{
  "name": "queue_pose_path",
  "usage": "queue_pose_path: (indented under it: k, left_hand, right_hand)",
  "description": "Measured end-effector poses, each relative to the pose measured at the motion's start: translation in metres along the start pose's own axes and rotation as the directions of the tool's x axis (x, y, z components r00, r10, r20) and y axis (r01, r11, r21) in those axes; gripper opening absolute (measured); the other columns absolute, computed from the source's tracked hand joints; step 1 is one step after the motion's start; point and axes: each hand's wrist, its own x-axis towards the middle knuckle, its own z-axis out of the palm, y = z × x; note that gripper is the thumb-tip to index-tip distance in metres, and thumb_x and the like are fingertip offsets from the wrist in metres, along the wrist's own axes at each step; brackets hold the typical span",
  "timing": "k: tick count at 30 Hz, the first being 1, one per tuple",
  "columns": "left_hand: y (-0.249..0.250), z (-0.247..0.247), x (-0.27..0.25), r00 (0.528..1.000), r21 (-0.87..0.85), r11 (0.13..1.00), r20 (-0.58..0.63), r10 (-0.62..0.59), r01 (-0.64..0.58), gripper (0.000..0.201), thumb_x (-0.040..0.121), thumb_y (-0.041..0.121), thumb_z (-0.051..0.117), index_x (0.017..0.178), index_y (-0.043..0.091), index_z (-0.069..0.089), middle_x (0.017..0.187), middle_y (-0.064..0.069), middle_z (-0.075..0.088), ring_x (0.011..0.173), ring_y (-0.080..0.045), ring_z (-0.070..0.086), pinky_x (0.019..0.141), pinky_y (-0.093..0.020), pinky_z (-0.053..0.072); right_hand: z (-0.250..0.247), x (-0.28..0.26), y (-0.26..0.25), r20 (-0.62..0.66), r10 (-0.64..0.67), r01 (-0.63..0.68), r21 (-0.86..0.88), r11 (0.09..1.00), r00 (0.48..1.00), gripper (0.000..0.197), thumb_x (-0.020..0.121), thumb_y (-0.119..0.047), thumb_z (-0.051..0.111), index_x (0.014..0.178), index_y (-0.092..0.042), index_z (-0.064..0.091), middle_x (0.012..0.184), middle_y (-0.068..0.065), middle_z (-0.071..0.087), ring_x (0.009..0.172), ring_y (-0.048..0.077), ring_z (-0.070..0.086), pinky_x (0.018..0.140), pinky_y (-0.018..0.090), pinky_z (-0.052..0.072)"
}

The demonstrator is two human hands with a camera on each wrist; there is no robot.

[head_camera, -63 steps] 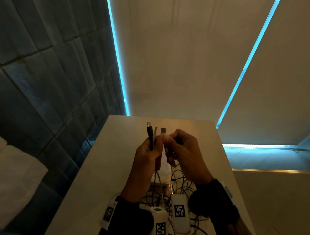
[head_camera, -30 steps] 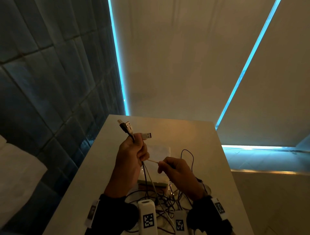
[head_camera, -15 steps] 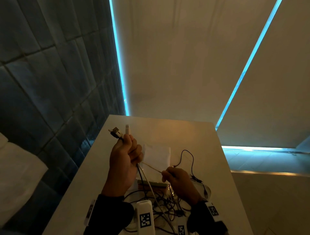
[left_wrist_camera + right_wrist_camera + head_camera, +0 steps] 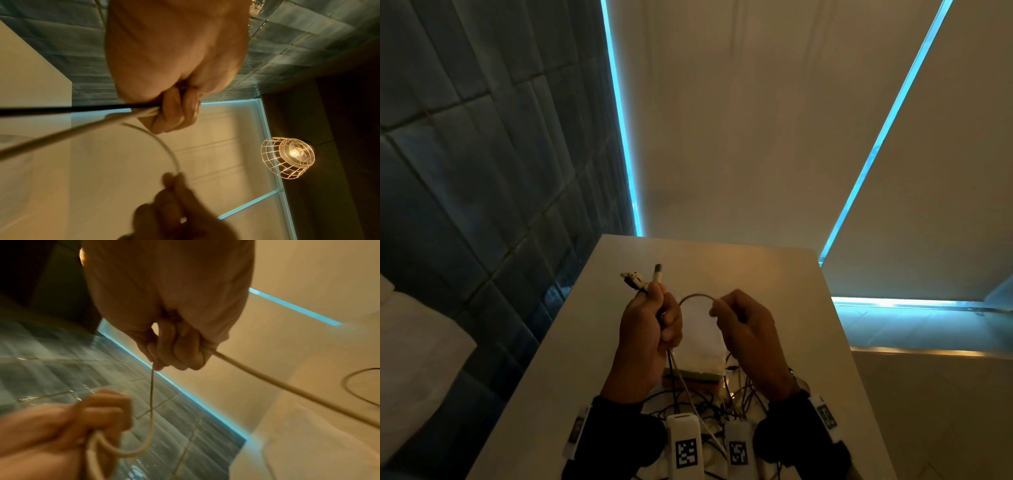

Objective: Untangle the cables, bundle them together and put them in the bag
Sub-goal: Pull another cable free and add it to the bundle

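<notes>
My left hand (image 4: 654, 325) is raised over the table and grips several cables, their USB plugs (image 4: 643, 275) sticking up out of the fist. A white cable (image 4: 697, 295) arcs from that fist to my right hand (image 4: 736, 315), which pinches it between thumb and fingers. The left wrist view shows a black cable (image 4: 61, 109) and white cables (image 4: 168, 151) leaving the left hand (image 4: 176, 112). In the right wrist view the white cable (image 4: 152, 402) runs through the right hand (image 4: 174, 350). Tangled cables (image 4: 709, 401) lie on the table near me. A white bag (image 4: 702, 342) lies flat behind the hands.
The white table (image 4: 551, 377) is narrow, with a dark tiled wall (image 4: 465, 171) to its left and a drop at its right edge. A caged lamp (image 4: 287, 157) hangs overhead. Wrist cameras with markers (image 4: 685, 452) sit at the bottom of the head view.
My right hand has risen from low over the tangle to level with the left hand, bringing the white cable up into an arc. The left hand has kept its grip on the plugs.
</notes>
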Motion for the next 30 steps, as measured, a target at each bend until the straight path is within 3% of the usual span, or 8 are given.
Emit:
queue_pose_path:
  k: [5, 8, 10, 13, 15, 17, 23, 30]
  left_hand:
    - [0.001, 0.002, 0.0, 0.998, 0.104, 0.994, -0.058, 0.023, -0.017, 0.04, 0.103, 0.028, 0.029, 0.083, 0.005, 0.054, 0.063, -0.008, 0.067, 0.055, -0.019, 0.06, 0.041, -0.023, 0.04]
    - [0.002, 0.003, 0.0, 1.0, -0.026, 1.0, -0.005, -0.002, 0.002, 0.041, 0.103, 0.028, 0.027, 0.095, 0.001, 0.056, 0.078, -0.013, 0.073, 0.07, -0.023, 0.07, 0.054, -0.031, 0.055]
    - [0.004, 0.005, -0.001, 1.0, -0.161, 0.987, 0.024, -0.014, 0.017, 0.038, 0.103, 0.027, 0.028, 0.087, 0.005, 0.054, 0.073, -0.01, 0.07, 0.067, -0.025, 0.069, 0.062, -0.035, 0.056]
    - [0.003, 0.006, 0.0, 0.997, -0.338, 0.941, 0.078, 0.004, 0.023, 0.027, 0.1, 0.026, 0.033, 0.079, 0.014, 0.043, 0.058, 0.001, 0.049, 0.045, -0.012, 0.048, 0.05, -0.026, 0.048]
    - [0.003, 0.006, 0.002, 0.994, -0.352, 0.935, 0.106, 0.013, 0.026, 0.022, 0.095, 0.028, 0.038, 0.077, 0.015, 0.041, 0.055, 0.005, 0.038, 0.039, -0.006, 0.031, 0.041, -0.021, 0.036]
    - [0.002, 0.004, 0.002, 0.994, -0.327, 0.945, 0.106, 0.024, 0.012, 0.023, 0.093, 0.029, 0.038, 0.075, 0.015, 0.04, 0.053, 0.006, 0.032, 0.038, -0.005, 0.024, 0.038, -0.019, 0.027]
    - [0.003, 0.001, 0.002, 0.995, -0.277, 0.961, 0.091, 0.051, -0.024, 0.031, 0.101, 0.025, 0.029, 0.073, 0.014, 0.039, 0.05, 0.008, 0.029, 0.037, -0.004, 0.021, 0.039, -0.02, 0.017]
    - [0.005, 0.001, 0.0, 0.994, -0.255, 0.967, 0.097, 0.046, -0.02, 0.027, 0.099, 0.023, 0.032, 0.076, 0.012, 0.042, 0.049, 0.006, 0.031, 0.036, -0.004, 0.022, 0.036, -0.018, 0.018]
  right_hand:
    - [0.004, -0.006, -0.03, 0.118, -0.102, 0.097, 0.053, 0.994, 0.988, 0.018, 0.095, -0.014, 0.054, 0.08, -0.005, 0.06, 0.053, -0.01, 0.047, 0.047, 0.003, 0.035, 0.048, 0.016, 0.031]
    - [0.007, -0.008, -0.025, 0.2, -0.065, 0.049, 0.085, 0.995, 0.978, 0.021, 0.095, -0.012, 0.054, 0.077, -0.011, 0.063, 0.051, -0.011, 0.048, 0.046, 0.004, 0.035, 0.047, 0.017, 0.031]
    - [0.009, -0.008, -0.016, 0.244, 0.001, -0.023, 0.088, 0.996, 0.97, 0.027, 0.095, -0.008, 0.054, 0.071, -0.018, 0.062, 0.049, -0.012, 0.045, 0.045, 0.004, 0.035, 0.047, 0.018, 0.031]
    - [0.01, -0.01, -0.003, 0.295, 0.092, -0.107, 0.036, 0.994, 0.951, 0.027, 0.096, -0.013, 0.053, 0.07, -0.012, 0.061, 0.048, -0.013, 0.045, 0.045, 0.003, 0.037, 0.047, 0.018, 0.031]
    - [0.012, -0.012, 0.005, 0.311, 0.113, -0.119, 0.001, 0.993, 0.944, 0.03, 0.097, -0.017, 0.051, 0.07, -0.008, 0.06, 0.048, -0.014, 0.047, 0.047, 0.001, 0.038, 0.048, 0.015, 0.032]
    - [0.014, -0.014, 0.014, 0.304, 0.113, -0.102, -0.053, 0.993, 0.946, 0.033, 0.098, -0.02, 0.05, 0.069, -0.008, 0.06, 0.049, -0.014, 0.047, 0.049, 0.002, 0.04, 0.05, 0.015, 0.034]
    - [0.014, -0.016, 0.048, 0.26, 0.131, -0.099, -0.131, 0.986, 0.957, 0.035, 0.099, -0.022, 0.049, 0.065, -0.017, 0.054, 0.049, -0.011, 0.042, 0.049, 0.004, 0.037, 0.052, 0.019, 0.034]
    - [0.012, -0.016, 0.083, 0.215, 0.15, -0.102, -0.218, 0.971, 0.965, 0.04, 0.098, -0.02, 0.05, 0.058, -0.027, 0.05, 0.051, -0.011, 0.045, 0.051, 0.003, 0.041, 0.055, 0.022, 0.036]
